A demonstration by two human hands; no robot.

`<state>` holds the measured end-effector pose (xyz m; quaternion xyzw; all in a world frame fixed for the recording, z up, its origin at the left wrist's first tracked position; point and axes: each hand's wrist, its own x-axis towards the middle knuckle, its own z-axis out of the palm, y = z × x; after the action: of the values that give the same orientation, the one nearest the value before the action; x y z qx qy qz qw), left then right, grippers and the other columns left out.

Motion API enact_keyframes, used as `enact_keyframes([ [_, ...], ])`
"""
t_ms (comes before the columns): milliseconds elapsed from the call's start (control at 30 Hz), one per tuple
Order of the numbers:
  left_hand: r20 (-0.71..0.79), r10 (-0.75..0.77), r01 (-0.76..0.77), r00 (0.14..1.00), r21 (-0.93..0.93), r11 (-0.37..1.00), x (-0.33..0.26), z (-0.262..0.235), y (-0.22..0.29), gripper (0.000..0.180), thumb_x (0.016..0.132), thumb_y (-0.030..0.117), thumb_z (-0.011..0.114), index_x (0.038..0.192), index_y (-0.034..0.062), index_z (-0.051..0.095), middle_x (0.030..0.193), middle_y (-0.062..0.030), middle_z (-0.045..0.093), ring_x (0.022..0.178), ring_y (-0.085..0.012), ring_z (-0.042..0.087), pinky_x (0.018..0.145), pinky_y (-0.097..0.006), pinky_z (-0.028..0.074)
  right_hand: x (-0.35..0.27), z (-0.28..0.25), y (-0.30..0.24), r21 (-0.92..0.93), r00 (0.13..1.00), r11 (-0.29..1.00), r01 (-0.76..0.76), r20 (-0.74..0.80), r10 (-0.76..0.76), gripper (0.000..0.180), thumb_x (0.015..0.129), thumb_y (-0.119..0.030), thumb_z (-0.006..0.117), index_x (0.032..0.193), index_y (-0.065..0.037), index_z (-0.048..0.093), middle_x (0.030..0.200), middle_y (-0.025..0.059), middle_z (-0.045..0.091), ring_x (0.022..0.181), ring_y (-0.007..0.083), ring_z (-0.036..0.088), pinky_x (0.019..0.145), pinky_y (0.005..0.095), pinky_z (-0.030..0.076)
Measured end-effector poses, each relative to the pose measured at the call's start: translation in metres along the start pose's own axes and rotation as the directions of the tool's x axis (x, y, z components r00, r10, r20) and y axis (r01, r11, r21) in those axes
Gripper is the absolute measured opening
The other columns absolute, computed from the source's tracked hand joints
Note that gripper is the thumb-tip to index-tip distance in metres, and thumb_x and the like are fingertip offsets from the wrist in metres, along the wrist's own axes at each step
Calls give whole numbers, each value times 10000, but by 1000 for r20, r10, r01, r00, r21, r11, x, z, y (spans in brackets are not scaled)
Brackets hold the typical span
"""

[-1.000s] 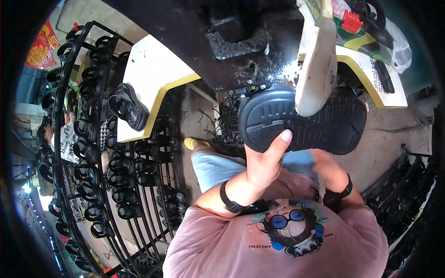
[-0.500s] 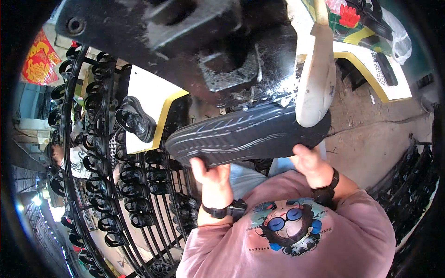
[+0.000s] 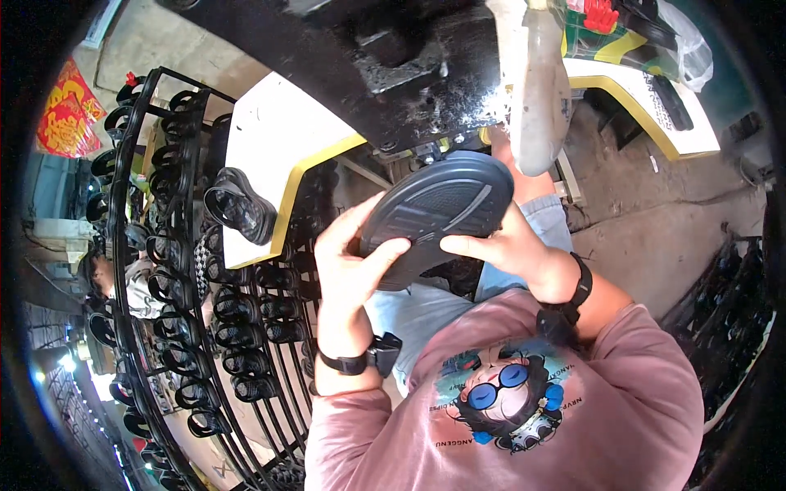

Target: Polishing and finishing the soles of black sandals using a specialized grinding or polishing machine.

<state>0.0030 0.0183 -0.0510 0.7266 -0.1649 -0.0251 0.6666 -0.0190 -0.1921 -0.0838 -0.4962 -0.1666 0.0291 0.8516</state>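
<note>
Between both hands is a black shoe sole (image 3: pixel 442 204), tilted so that its ridged, patterned face shows. Its far end lies just under the front edge of a black machine (image 3: pixel 393 82); whether they touch I cannot tell. My left hand (image 3: pixel 348 258) grips the sole's left edge, thumb pressed on the patterned face and fingers partly hidden behind. On the other side my right hand (image 3: pixel 516 250) holds it likewise, its thumb pointing toward the left one. Any upper on the sole is hidden. A whitish, rounded machine part (image 3: pixel 542 98) hangs just beyond the sole's right side.
At left, a white table with a yellow edge (image 3: pixel 282 123) carries a black sandal (image 3: pixel 239 206). Tall black racks (image 3: pixel 123 245) hold many black sandals. Another white, yellow-edged table (image 3: pixel 692 139) stands at far right, with a dark sole (image 3: pixel 670 102). A person (image 3: pixel 135 282) is behind the racks.
The sole has swung from lying lengthwise across the machine's front to showing its patterned face. It has come away from the whitish part. My hands have drawn closer together.
</note>
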Motion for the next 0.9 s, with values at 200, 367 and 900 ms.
enact_keyframes([
  [200, -320, -14, -80, 947, -280, 957, -39, 57, -38, 507, 737, 58, 766, 1191, -27, 557, 1087, -95, 629, 968, -165, 602, 894, -303, 466, -24, 6, 0, 77, 931, 996, 37, -366, -6, 336, 779, 16, 716, 1076, 21, 559, 966, 51, 644, 838, 91, 611, 751, 227, 508],
  [367, -161, -150, 41, 976, -538, 842, -43, 102, -40, 803, 704, 139, 807, 1328, 44, 310, 1217, -76, 491, 1174, -200, 465, 1023, -360, 353, -6, -24, -33, -59, 976, 997, -40, -215, 27, 217, 792, -52, 719, 963, 13, 602, 933, 29, 651, 847, 85, 598, 760, 236, 489],
  [900, -108, -145, -21, 983, -864, 503, -13, 92, -54, 609, 708, 17, 644, 1293, 34, 477, 1257, -159, 550, 1178, -350, 506, 1050, -518, 350, -26, -11, -12, -532, 561, 212, 820, 672, -484, 227, 722, -264, 725, 689, -138, 540, 720, 2, 525, 561, 176, 493, 512, 280, 372],
])
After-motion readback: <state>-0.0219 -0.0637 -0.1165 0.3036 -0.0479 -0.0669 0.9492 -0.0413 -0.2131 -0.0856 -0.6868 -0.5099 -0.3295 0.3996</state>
